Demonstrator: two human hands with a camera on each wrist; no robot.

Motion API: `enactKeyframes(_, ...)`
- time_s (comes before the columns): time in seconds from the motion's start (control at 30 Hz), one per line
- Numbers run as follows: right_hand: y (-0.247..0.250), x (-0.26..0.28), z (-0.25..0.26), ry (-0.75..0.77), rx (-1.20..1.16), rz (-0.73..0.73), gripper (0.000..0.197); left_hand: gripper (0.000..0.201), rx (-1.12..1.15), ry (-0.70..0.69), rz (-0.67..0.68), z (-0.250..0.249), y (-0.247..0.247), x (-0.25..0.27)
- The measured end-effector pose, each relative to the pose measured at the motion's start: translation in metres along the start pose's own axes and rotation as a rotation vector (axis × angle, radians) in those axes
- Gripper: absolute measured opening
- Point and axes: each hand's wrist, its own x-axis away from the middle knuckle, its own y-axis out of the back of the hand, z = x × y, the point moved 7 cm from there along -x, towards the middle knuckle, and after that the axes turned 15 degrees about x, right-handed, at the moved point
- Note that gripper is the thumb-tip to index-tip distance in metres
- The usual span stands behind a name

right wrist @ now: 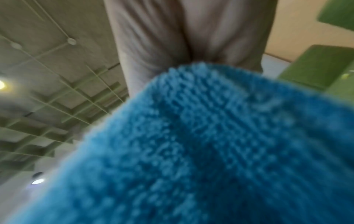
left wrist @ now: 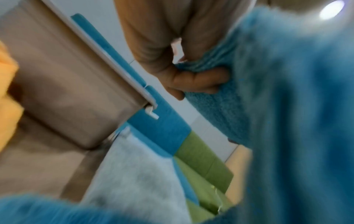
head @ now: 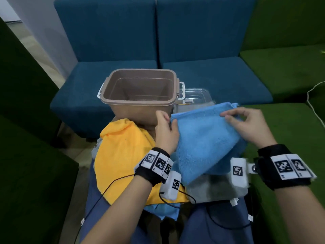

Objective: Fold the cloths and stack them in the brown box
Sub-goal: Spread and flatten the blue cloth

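Seen from the head view: blue cloth [head: 205, 138] held up at centre right, folded over, draped above a grey cloth [head: 218, 189]. Left hand [head: 165, 132] at the cloth's 9 o'clock edge, grip closed on the cloth, thumb and fingers pinching the corner [left wrist: 201, 71] in the left wrist view. Right hand [head: 249, 125] at the 2 o'clock edge, forefinger and thumb pinching the top layer, other fingers loosely spread. Right wrist view filled by blue pile [right wrist: 201, 144], fingertips hidden. Brown box [head: 140, 103] at 12 o'clock of the hands, open, nothing inside, white handles on both ends, just beside the left hand. Clear lid [head: 195, 95] at the box's 3 o'clock. Yellow cloth [head: 121, 155] spread at 8 o'clock, below the left wrist, with another blue cloth [head: 167, 211] peeking from under it. Blue chairs [head: 158, 41] behind; green sofa [head: 284, 71] at 2 o'clock.
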Motion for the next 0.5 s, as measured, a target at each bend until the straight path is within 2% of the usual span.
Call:
enactKeyframes(0.03,-0.014,0.002,-0.008,-0.011,0.039,0.059,0.018,0.026,-0.02,0.034,0.017,0.014,-0.004,0.002)
enactKeyframes(0.1,-0.042,0.006,-0.026,-0.006,0.177,0.192,0.035,0.03,-0.052,0.113,0.047,0.041,-0.012,0.004)
enactKeyframes(0.17,-0.058,0.009,-0.042,-0.033,0.231,0.258,0.049,0.022,-0.1,0.16,0.053,0.055,-0.018,0.003)
enactKeyframes(0.23,-0.061,0.004,-0.049,-0.036,0.213,0.239,0.055,0.021,-0.142,0.136,0.065,0.056,-0.027,-0.003)
enactKeyframes(0.37,-0.058,-0.025,-0.048,0.014,0.238,0.134,0.06,0.051,-0.241,0.088,0.157,0.052,-0.046,-0.025)
enactKeyframes(0.5,-0.065,-0.062,-0.052,-0.012,0.28,0.094,0.057,0.065,-0.323,0.131,0.216,0.064,-0.061,-0.045)
